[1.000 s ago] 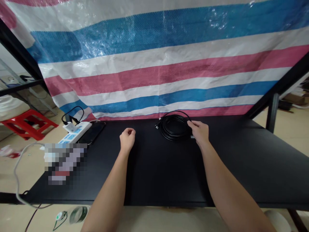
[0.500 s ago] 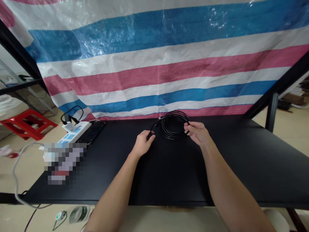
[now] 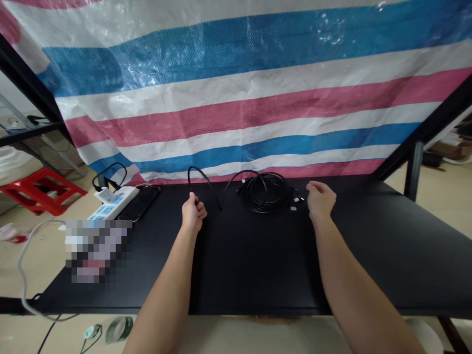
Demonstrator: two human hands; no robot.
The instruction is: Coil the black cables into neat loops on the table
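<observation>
A black cable lies in a loose coil near the back of the black tabletop. My left hand is closed around one end of it, left of the coil. From that hand the cable rises in an arch, dips to the table and loops back to the coil. Cable ends with small light-coloured parts show at the coil's right side, and a small white piece lies just below them. My right hand is to the right of the coil, apart from it, with its fingers curled closed. Whatever is inside those fingers, if anything, is hidden.
At the table's left stand a white power strip with a plugged-in charger and a dark phone; a blurred-out patch covers something nearer. A striped sheet hangs along the back edge. A red stool is on the floor at left.
My left hand has moved left, drawing a length of cable off the coil. My right hand has come away from the coil to the right, and cable ends now show there.
</observation>
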